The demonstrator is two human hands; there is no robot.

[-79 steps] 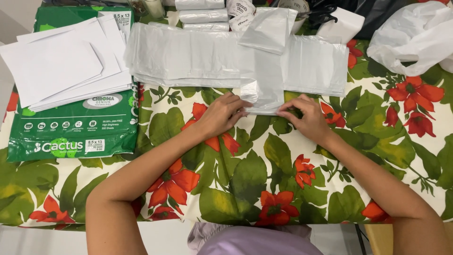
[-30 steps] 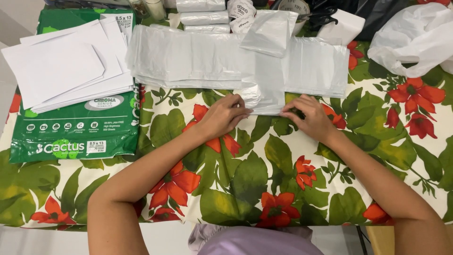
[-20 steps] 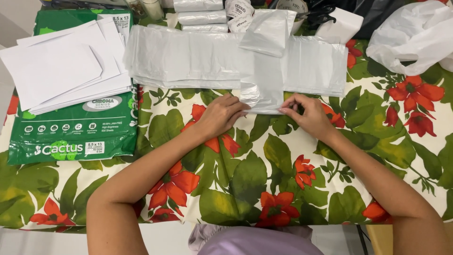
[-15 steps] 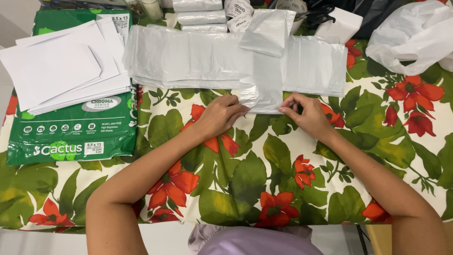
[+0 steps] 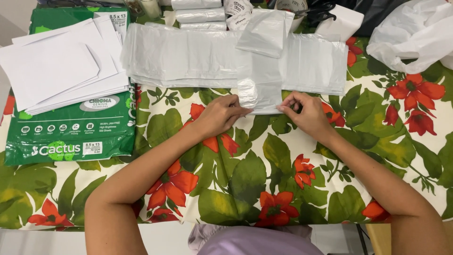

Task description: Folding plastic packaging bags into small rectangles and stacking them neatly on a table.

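A folded strip of translucent white plastic bag (image 5: 262, 85) lies across a flat pile of the same bags (image 5: 188, 56) on a floral tablecloth. My left hand (image 5: 218, 114) pinches the strip's near left corner. My right hand (image 5: 304, 111) pinches its near right corner. The strip's far end (image 5: 266, 30) lies loose over the pile, reaching toward the back of the table.
A stack of white paper sheets (image 5: 56, 66) rests on a green ream pack (image 5: 71, 134) at the left. Rolled plastic bundles (image 5: 196, 14) lie at the back. A crumpled white plastic bag (image 5: 415, 33) sits at the back right. The table's front edge runs near my body.
Both hands have stayed at the strip's near edge, with only small finger shifts; the near end looks folded a little more tightly.
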